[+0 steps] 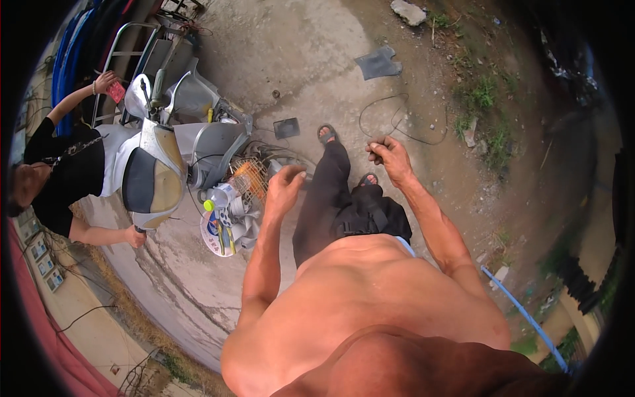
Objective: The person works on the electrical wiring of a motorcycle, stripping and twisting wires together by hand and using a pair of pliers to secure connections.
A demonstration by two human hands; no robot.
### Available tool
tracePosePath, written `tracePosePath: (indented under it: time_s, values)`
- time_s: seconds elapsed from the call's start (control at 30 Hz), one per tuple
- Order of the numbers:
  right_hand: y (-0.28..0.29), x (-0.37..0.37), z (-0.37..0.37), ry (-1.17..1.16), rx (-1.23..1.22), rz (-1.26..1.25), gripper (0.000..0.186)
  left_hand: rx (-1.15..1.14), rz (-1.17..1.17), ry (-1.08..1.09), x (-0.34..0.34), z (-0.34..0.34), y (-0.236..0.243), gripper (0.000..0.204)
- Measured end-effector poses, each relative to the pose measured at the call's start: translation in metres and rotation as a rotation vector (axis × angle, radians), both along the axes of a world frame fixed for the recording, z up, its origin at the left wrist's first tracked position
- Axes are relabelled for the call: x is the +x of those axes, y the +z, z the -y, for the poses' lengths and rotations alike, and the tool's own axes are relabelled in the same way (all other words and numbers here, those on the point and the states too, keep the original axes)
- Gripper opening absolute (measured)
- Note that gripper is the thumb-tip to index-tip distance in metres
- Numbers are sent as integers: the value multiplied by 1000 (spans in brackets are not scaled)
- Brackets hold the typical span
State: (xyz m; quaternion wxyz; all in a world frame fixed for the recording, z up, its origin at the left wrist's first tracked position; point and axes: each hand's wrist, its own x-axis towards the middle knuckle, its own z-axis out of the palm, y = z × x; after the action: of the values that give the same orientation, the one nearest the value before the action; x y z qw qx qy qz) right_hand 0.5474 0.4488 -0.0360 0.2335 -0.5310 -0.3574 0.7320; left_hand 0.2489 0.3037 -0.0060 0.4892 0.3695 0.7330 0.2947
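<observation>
My left hand is raised beside the scooter's loose parts, its fingers loosely stretched to the right, and nothing shows in it. Over the ground to the right, my right hand has its fingers curled toward the thumb; whether something small lies between them is hidden. A thin dark cable loops on the ground just beyond that hand. To the left stands a partly dismantled silver scooter. Close to my left hand are a wire basket, a clear bottle with a yellow-green cap and a white tub of tools and parts.
Another person at the left has one hand on the scooter's handlebar and holds a red item in the other. A dark flat tray and a grey mat-like piece lie on the concrete. Rubble and weeds edge the right.
</observation>
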Motion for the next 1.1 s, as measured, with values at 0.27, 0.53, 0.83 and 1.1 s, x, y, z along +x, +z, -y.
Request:
tracePosePath:
  time_s: [0.27, 0.53, 0.83, 1.1]
  values:
    - [-76, -118, -76, 69, -225, -129, 24, -292, 500, 327, -72, -150, -180, 31]
    - [-238, -194, -120, 90, -673, -100, 16, -501, 266, 457, -147, -229, -384, 30]
    - [-422, -197, -107, 87, -961, -42, 16, -433, -93, 236, -216, -287, -661, 46]
    - [-460, -192, -137, 101, -979, 39, 18, -434, -523, 186, -290, -319, -849, 68]
